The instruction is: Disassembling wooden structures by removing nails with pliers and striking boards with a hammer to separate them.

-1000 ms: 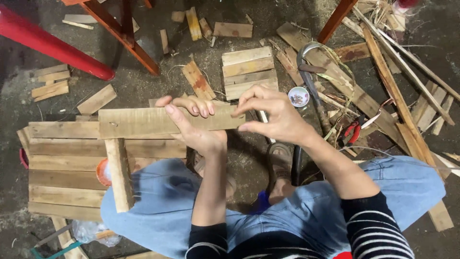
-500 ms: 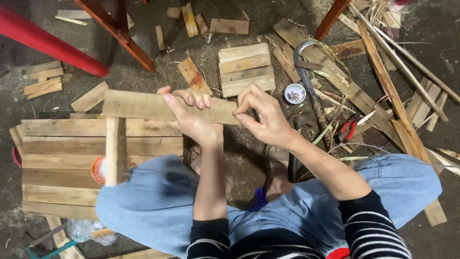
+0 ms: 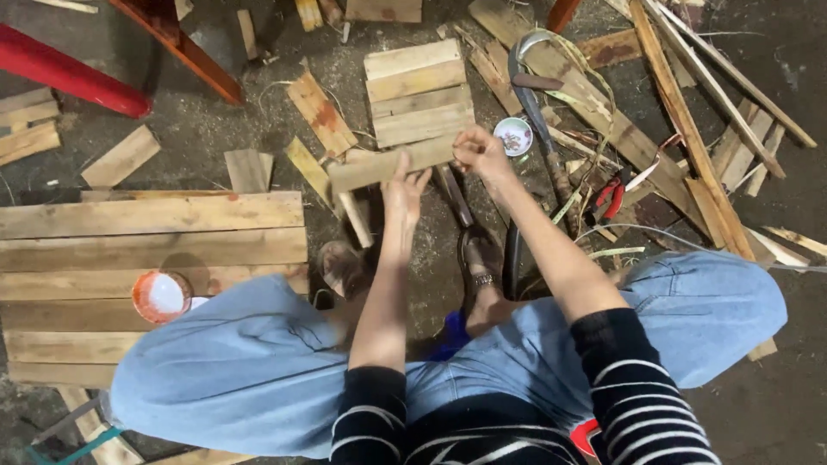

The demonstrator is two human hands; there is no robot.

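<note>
I hold a short wooden plank (image 3: pixel 379 166) level above the floor, with a thin wooden strip (image 3: pixel 355 220) fixed crosswise under it. My left hand (image 3: pixel 401 196) grips the plank's middle from the near side, fingers up against its face. At the plank's right end my right hand (image 3: pixel 479 155) pinches it. The plank hovers just in front of a stack of short planks (image 3: pixel 418 90). Both arms wear black and white striped sleeves.
A panel of long planks (image 3: pixel 155 250) lies at the left, with a small orange bowl (image 3: pixel 161 295) on it. A little white bowl (image 3: pixel 515 135), a curved-bladed tool (image 3: pixel 530 86), red pliers (image 3: pixel 613 196), red metal legs (image 3: pixel 69 73) and scattered wood scraps surround my jeans-clad knees.
The plank with its crosswise strip has moved right and away from the long-plank panel, toward the stack of short planks. Both hands went with it.
</note>
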